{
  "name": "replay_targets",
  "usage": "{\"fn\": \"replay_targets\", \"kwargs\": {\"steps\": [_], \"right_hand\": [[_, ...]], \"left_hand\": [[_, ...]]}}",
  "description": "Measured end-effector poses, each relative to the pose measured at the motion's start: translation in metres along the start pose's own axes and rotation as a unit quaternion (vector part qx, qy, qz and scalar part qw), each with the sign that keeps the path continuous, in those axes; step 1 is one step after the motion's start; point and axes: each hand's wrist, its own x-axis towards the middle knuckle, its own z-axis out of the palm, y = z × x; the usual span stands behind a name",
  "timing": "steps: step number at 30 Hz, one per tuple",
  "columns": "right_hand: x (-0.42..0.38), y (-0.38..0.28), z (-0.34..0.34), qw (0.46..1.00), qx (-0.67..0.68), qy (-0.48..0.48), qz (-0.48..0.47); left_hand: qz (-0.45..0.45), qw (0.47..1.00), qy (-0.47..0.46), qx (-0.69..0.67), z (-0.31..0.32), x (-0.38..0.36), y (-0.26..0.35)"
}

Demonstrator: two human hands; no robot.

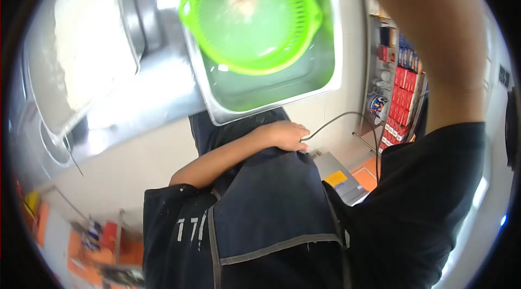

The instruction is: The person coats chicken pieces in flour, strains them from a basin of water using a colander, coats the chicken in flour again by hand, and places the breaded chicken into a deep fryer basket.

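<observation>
Commercial-looking kitchen: steel counter (163, 91), metal basin (336, 45), green colander (247, 71), shelved red boxes (399, 99).

At 7 o'clock, the black shirt (176, 259) bears white figures (194, 227), perhaps 177; lettering on red boxes (399, 96) at 3 o'clock is illegible.

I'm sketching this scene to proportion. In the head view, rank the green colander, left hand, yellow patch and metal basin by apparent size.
Largest to smallest, by visible outline:
1. Metal basin, cut off at the top
2. Green colander, inside it
3. Left hand
4. Yellow patch
</observation>
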Motion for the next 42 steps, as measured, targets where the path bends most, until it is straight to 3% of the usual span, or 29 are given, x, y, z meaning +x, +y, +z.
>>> {"fn": "replay_targets", "kwargs": {"steps": [2, 3, 5, 6, 7, 9, 12, 15, 16, 19, 20, 22, 23, 25, 26, 27, 29, 30, 33, 34, 36, 38, 40, 42], "right_hand": [[-0.012, -0.010, -0.037, 1.000, -0.018, -0.003, 0.005], [-0.021, -0.015, -0.056, 0.999, -0.030, -0.010, 0.012], [-0.038, -0.030, -0.090, 0.996, -0.026, -0.027, 0.077], [-0.048, -0.042, -0.100, 0.987, 0.037, 0.020, 0.155], [-0.058, -0.053, -0.110, 0.965, 0.105, 0.079, 0.226], [-0.072, -0.082, -0.139, 0.968, 0.062, 0.088, 0.225], [-0.073, -0.130, -0.164, 0.970, 0.058, 0.076, 0.224], [-0.068, -0.162, -0.172, 0.967, 0.072, 0.066, 0.234], [-0.062, -0.171, -0.165, 0.967, 0.084, 0.073, 0.227], [-0.023, -0.179, -0.136, 0.960, 0.139, 0.127, 0.209], [0.000, -0.172, -0.123, 0.964, 0.152, 0.084, 0.201], [0.040, -0.152, -0.065, 0.963, 0.124, 0.109, 0.212], [0.055, -0.141, -0.041, 0.962, 0.137, 0.133, 0.196], [0.089, -0.118, -0.006, 0.961, 0.146, 0.133, 0.194], [0.105, -0.095, 0.027, 0.966, 0.125, 0.062, 0.217], [0.115, -0.083, 0.044, 0.970, 0.108, 0.053, 0.212], [0.126, -0.071, 0.071, 0.934, 0.165, 0.068, 0.309], [0.127, -0.064, 0.081, 0.957, 0.123, 0.059, 0.256], [0.140, -0.028, 0.126, 0.943, 0.107, 0.013, 0.316], [0.140, -0.033, 0.136, 0.948, 0.086, -0.044, 0.302], [0.140, -0.022, 0.151, 0.945, 0.042, -0.028, 0.324], [0.134, -0.003, 0.168, 0.909, 0.010, -0.026, 0.417], [0.117, 0.036, 0.215, 0.900, -0.010, -0.035, 0.433], [0.093, 0.060, 0.266, 0.926, 0.013, -0.086, 0.367]], "left_hand": [[-0.013, 0.995, -0.056, 0.084, 0.009, 0.025, 0.010], [-0.034, 0.982, -0.151, 0.106, 0.012, 0.039, 0.019], [0.042, 0.973, -0.204, 0.102, 0.061, 0.067, -0.010], [0.108, 0.953, -0.205, 0.194, 0.070, 0.066, -0.005], [0.025, 0.945, -0.303, 0.124, 0.067, 0.056, 0.017], [0.035, 0.934, -0.311, 0.173, 0.090, 0.047, 0.018], [0.141, 0.904, -0.378, 0.140, 0.094, 0.013, 0.014], [0.054, 0.851, -0.498, 0.155, 0.071, -0.025, 0.078], [0.088, 0.853, -0.511, 0.064, 0.079, -0.034, 0.064], [0.109, 0.892, -0.422, 0.118, 0.077, -0.069, 0.050], [0.123, 0.915, -0.371, 0.102, 0.072, -0.080, 0.047], [0.131, 0.958, -0.243, 0.072, 0.075, -0.092, 0.005], [0.183, 0.967, -0.154, 0.086, 0.061, -0.110, 0.013], [0.115, 0.992, -0.021, 0.056, 0.031, -0.173, 0.039], [0.099, 0.992, 0.053, 0.059, 0.018, -0.207, 0.046], [0.101, 0.985, 0.127, 0.062, 0.012, -0.237, 0.040], [0.073, 0.961, 0.266, 0.011, 0.020, -0.295, 0.026], [0.015, 0.946, 0.315, -0.069, 0.028, -0.322, 0.020], [-0.002, 0.833, 0.511, -0.212, 0.061, -0.383, -0.031], [-0.013, 0.784, 0.565, -0.256, 0.092, -0.397, -0.056], [-0.050, 0.623, 0.693, -0.360, 0.137, -0.417, -0.116], [-0.079, 0.538, 0.772, -0.328, 0.175, -0.428, -0.166], [-0.104, 0.439, 0.830, -0.327, 0.187, -0.436, -0.183], [-0.117, 0.340, 0.864, -0.352, 0.188, -0.443, -0.193]]}}
